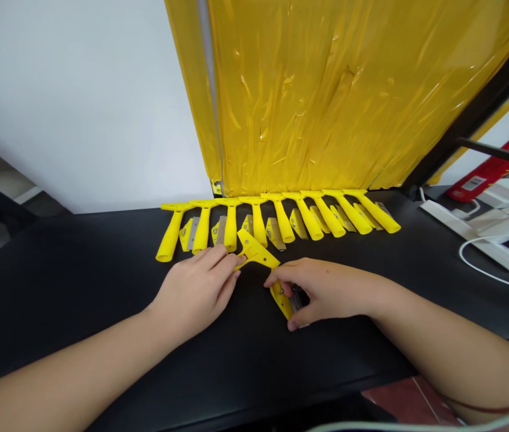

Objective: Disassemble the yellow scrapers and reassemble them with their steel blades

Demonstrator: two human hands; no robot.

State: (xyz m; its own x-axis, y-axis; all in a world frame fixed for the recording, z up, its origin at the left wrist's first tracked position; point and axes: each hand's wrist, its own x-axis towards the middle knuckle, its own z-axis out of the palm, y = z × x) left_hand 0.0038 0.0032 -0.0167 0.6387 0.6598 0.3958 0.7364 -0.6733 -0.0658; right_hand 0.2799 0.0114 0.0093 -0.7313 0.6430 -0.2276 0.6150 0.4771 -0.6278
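Yellow handles (pixel 284 223), nine, tenth (pixel 258 251) in left hand (pixel 198 287), plate (pixel 280 302) in right hand (pixel 326 289)

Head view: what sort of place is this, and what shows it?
Probably an indoor workspace, perhaps a small workshop: yellow handles lined up in a row, a black tabletop, and what looks like a white power strip to the right.

Nine yellow handles (pixel 284 223) in the far row; nearer, one loose handle (pixel 258 251) in the left hand (pixel 198 285), one bladed piece (pixel 280 300) in the right hand (pixel 322 291); one red box (pixel 488 173) far right.
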